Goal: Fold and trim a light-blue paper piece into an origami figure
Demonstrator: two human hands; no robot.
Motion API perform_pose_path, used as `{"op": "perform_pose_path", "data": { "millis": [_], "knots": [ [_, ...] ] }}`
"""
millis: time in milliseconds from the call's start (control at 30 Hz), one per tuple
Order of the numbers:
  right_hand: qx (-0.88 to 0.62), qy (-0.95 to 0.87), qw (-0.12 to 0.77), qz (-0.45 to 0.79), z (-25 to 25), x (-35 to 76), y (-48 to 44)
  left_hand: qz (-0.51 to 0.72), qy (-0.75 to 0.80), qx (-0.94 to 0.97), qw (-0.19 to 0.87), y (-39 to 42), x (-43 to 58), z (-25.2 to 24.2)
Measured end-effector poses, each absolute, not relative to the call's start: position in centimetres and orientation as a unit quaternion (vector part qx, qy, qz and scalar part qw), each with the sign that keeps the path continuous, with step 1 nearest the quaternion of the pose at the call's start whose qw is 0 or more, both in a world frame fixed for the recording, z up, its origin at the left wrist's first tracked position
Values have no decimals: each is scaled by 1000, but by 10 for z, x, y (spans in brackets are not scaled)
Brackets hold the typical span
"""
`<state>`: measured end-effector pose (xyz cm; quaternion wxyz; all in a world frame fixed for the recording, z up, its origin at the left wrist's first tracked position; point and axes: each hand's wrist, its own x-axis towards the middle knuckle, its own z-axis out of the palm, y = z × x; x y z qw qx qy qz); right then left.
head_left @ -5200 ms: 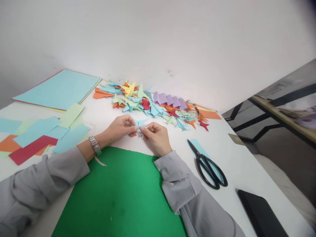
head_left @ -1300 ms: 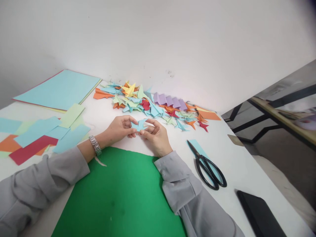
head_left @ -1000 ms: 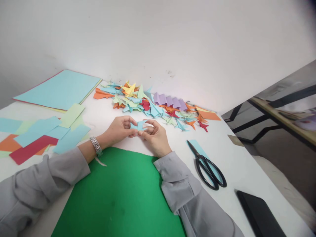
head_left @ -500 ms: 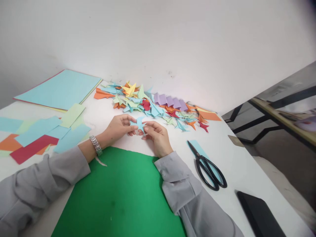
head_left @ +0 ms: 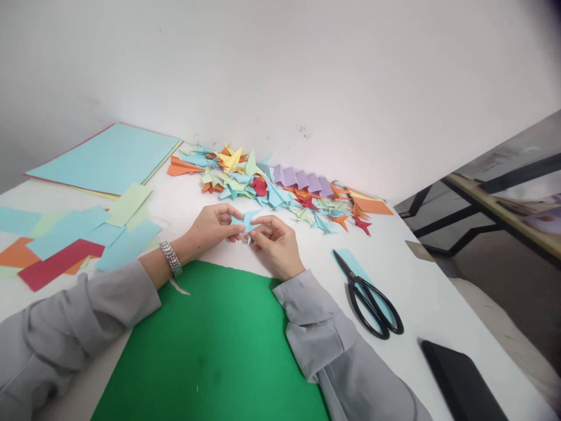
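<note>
A small light blue folded paper piece [head_left: 249, 218] with pointed ends is pinched between both hands, just above the white table. My left hand [head_left: 214, 229], with a metal watch at the wrist, grips its left side between thumb and forefinger. From the other side, the thumb and fingers of my right hand [head_left: 279, 244] close on its right edge and lower tip. Fingertips cover part of the paper. Behind the hands lies a heap of folded paper shapes [head_left: 277, 196] in blue, green, orange, red, yellow and purple.
Green sheet [head_left: 210, 345] lies under my forearms. Black-handled scissors [head_left: 372, 298] rest on a blue strip at right, with a black phone-like object [head_left: 460, 380] nearer. At left are loose paper rectangles [head_left: 65, 257] and a stack of large sheets [head_left: 109, 158]. A wall rises behind.
My right hand has shifted slightly left and turned, its fingers closing further over the blue paper. The paper looks narrower and more tilted. The left hand stays nearly in place.
</note>
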<state>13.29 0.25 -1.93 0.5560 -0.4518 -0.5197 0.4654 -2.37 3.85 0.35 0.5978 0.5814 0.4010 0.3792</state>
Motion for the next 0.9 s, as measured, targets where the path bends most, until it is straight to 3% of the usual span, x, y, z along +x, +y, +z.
{"op": "perform_pose_path", "data": {
  "millis": [533, 900],
  "knots": [
    [-448, -520, 546, 480, -22, 134, 2, 377, 400, 584, 597, 40, -24, 2],
    [-469, -564, 550, 400, -24, 132, 2, 400, 403, 561, 603, 40, -24, 2]
  ]
}}
